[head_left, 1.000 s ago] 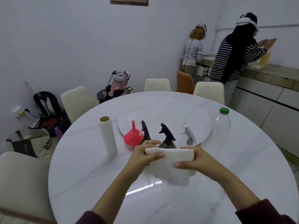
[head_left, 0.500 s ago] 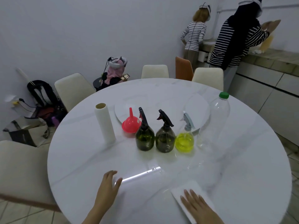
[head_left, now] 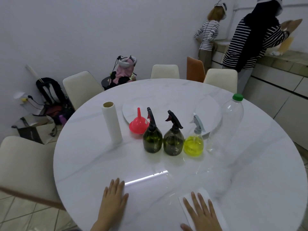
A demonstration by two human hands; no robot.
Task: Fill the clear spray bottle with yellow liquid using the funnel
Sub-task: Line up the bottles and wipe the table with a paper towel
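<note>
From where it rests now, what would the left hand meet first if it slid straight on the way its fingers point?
Probably the left dark green spray bottle. The left hand lies flat on the table, with bare tabletop between.

Clear spray bottle [head_left: 193, 144] stands upright on the bench, round belly roughly half full of bright yellow liquid [head_left: 193, 146], pale grey trigger head screwed on with the nozzle pointing left. The funnel [head_left: 139, 124] is red-pink plastic, flipped mouth-down on the bench with its spout sticking straight up, sitting well to the left of the bottle and a bit further back.
</note>
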